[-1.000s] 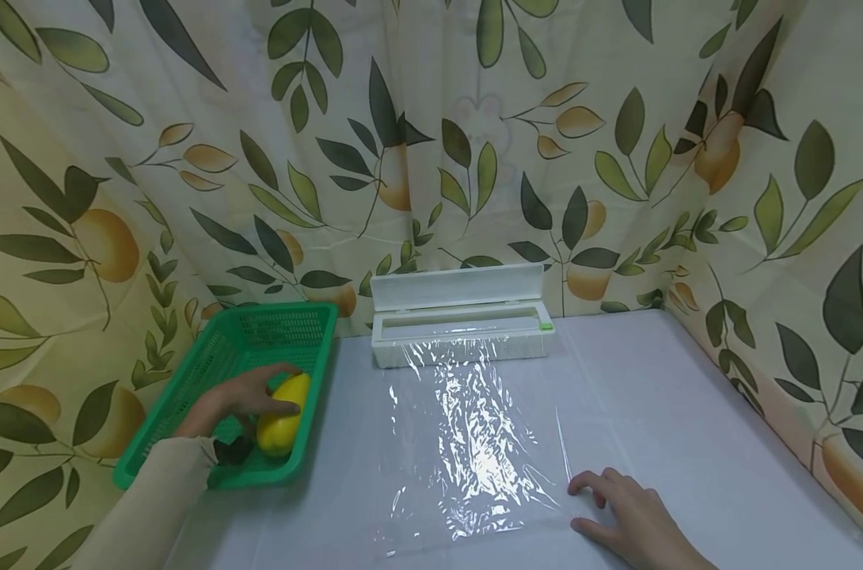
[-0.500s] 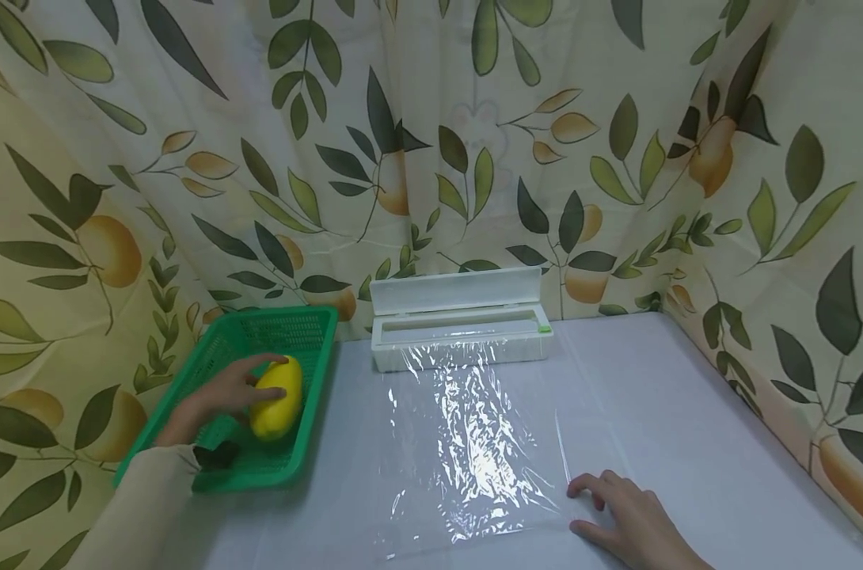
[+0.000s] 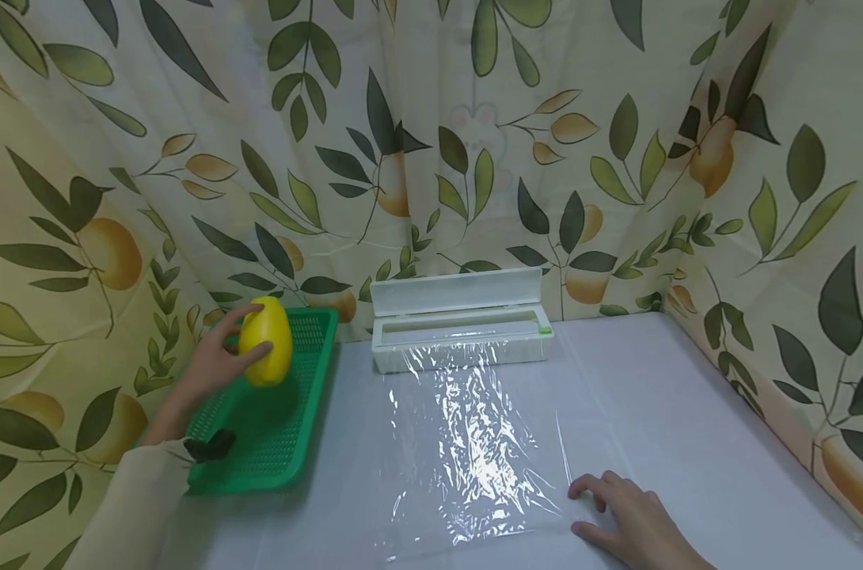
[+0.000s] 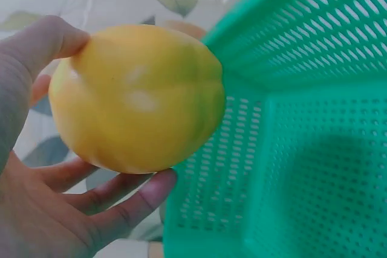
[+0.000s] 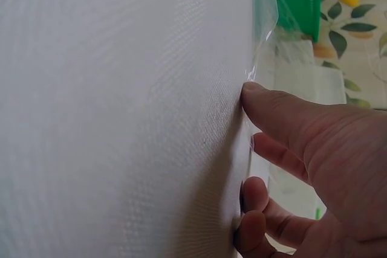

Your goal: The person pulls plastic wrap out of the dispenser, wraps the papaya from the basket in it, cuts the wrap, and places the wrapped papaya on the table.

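Note:
My left hand (image 3: 218,356) grips a smooth, lobed yellow bell pepper (image 3: 268,342) above the green basket (image 3: 299,427). In the left wrist view, the thumb lies on one side of the bell pepper (image 4: 139,101) and the fingers on the other; a green tinge shows at one end. A sheet of clear cling film (image 3: 474,451) lies pulled out over the table from a white dispenser box (image 3: 463,352) with its lid raised. By the film's near right corner, my right hand (image 3: 634,518) rests its fingertips on the table, loosely bent, with the thumb at the film's edge.
White cloth (image 3: 688,412) covers the table, and a leaf-patterned curtain (image 3: 431,158) rises behind and at both sides. A small green piece (image 3: 545,329) sits at the dispenser's right end. The basket's perforated walls stand left of the film.
My left hand has lifted the bell pepper from the basket's floor, upward and slightly left in the head view. The right hand and the cling film have stayed in place.

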`<state>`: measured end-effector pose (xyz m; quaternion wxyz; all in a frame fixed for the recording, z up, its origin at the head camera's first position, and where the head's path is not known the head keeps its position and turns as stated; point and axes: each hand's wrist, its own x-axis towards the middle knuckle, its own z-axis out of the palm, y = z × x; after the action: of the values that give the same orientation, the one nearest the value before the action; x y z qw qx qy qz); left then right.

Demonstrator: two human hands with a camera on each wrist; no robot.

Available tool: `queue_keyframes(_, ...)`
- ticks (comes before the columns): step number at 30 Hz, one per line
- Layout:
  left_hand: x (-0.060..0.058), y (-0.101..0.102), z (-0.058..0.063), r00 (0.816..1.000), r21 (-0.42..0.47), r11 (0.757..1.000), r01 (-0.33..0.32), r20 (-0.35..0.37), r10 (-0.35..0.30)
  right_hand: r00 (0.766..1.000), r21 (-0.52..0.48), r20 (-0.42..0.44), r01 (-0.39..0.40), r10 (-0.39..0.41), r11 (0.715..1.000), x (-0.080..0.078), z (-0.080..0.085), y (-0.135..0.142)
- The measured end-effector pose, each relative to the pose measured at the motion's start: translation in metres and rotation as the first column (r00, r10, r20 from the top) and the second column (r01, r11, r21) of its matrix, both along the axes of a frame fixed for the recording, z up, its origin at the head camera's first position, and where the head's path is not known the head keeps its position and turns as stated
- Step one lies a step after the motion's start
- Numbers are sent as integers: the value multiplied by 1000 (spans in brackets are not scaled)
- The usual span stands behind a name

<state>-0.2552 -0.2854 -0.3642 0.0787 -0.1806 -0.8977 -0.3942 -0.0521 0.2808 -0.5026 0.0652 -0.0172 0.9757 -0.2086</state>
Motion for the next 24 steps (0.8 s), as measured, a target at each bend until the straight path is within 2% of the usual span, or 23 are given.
queue_keyframes(5,0,16,8,998,1,1000,-3,-57,3,1000,4,-4,-13,13,1000,1,1,1)
queue_keyframes(11,2,45,21,994,37,999,35,-102,-31,1000,-3,11,-2,2,1000,0,4,1)
queue_keyframes(17,3,78,32,990,72,990,119,-83,-113,1000,12,-25,-18,19,1000,1,5,1)
queue_keyframes(24,2,120,37,970,82,966,244,-30,-243,997,-9,-65,-52,52,999,-1,5,1)
